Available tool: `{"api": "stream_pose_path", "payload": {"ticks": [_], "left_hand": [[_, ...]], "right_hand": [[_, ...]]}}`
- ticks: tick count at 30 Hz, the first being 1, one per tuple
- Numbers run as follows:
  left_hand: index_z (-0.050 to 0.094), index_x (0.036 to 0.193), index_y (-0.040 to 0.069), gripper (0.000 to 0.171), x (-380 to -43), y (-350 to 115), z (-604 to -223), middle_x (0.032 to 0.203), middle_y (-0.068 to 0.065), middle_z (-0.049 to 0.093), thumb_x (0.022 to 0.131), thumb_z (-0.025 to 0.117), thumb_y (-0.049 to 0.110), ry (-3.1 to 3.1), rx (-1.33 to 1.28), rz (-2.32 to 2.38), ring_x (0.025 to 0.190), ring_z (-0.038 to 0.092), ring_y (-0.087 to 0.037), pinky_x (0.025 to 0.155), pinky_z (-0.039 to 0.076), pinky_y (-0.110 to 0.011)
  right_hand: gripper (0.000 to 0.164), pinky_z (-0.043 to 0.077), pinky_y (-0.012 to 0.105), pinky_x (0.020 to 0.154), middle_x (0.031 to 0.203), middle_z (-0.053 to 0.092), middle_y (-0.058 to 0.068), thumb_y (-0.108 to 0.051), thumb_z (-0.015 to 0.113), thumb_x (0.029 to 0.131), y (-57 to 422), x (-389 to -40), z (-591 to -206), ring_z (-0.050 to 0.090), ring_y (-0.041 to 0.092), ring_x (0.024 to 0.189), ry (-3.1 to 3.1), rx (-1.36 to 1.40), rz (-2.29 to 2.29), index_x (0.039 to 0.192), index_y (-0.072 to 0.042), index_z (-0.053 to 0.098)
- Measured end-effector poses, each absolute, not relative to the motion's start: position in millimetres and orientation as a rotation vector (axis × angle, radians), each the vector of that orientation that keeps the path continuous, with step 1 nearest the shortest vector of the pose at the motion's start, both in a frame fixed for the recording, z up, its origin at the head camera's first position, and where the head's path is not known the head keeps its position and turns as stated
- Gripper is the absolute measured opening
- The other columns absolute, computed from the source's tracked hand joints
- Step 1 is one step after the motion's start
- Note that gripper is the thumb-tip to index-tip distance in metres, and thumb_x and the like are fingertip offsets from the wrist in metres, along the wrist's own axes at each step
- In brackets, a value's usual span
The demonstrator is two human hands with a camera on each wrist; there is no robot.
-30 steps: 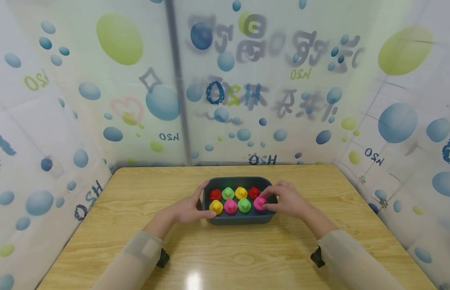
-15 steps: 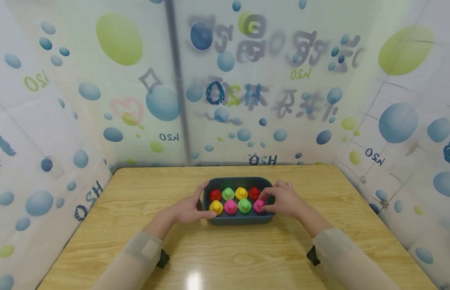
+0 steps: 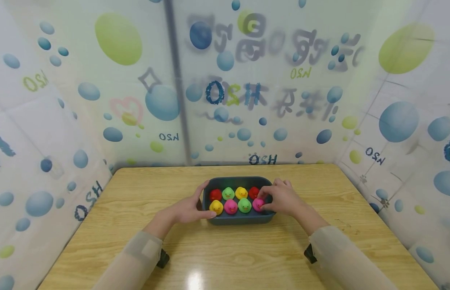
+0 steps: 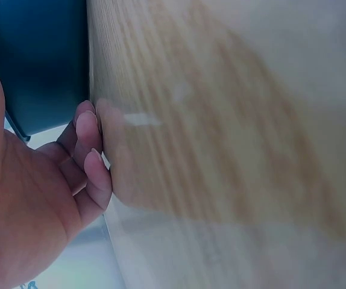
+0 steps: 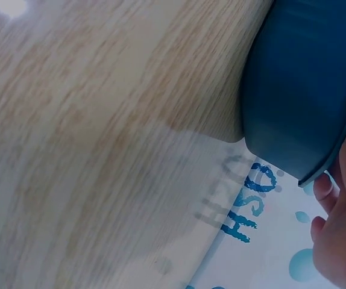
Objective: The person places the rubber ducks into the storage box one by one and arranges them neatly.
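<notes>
A dark blue-grey rectangular tray (image 3: 239,220) stands on the wooden table, with small rubber ducks in two rows inside. My left hand (image 3: 186,209) holds the tray's left end, thumb along the front corner and index finger at the back corner. Beside the tray wall (image 4: 37,66), the other fingers of that hand are bent near the tabletop in the left wrist view. At the right end, my right hand (image 3: 285,199) pinches a pink duck (image 3: 258,204) at the front row's end. In the right wrist view the tray wall hides the duck.
The back row has a red duck (image 3: 215,195), a green one (image 3: 228,193), a yellow one (image 3: 241,193) and another red duck (image 3: 253,192). In front are a yellow duck (image 3: 216,207), a pink one (image 3: 230,206) and a green one (image 3: 244,205). Printed curtains (image 3: 225,133) enclose the table (image 3: 225,253).
My right hand and the pink duck in its fingers have shifted slightly left, towards the green duck. The left hand and the tray have stayed in place.
</notes>
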State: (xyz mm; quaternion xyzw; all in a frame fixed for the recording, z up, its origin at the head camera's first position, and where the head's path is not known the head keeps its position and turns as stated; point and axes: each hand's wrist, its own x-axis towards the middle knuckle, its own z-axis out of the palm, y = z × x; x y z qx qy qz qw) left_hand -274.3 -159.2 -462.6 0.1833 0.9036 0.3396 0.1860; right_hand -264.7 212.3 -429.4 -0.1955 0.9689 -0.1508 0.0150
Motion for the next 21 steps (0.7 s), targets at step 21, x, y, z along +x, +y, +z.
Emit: {"api": "stream_pose_path", "payload": {"ticks": [21], "left_hand": [[-0.003,0.175,0.046,0.12,-273.3,-158.5,-462.5,0.138,-0.019,0.069,0.091,0.078,0.072,2.558,0.503,0.937,0.109,0.065,-0.027,0.112,0.052,-0.057]], "right_hand": [[0.025,0.027,0.047,0.092,0.105,0.079,-0.01,-0.032,0.093,0.09,220.5,-264.1,-430.3,0.048,0.019,0.099,2.999,-0.631,-0.621,0.11,-0.025,0.081]]}}
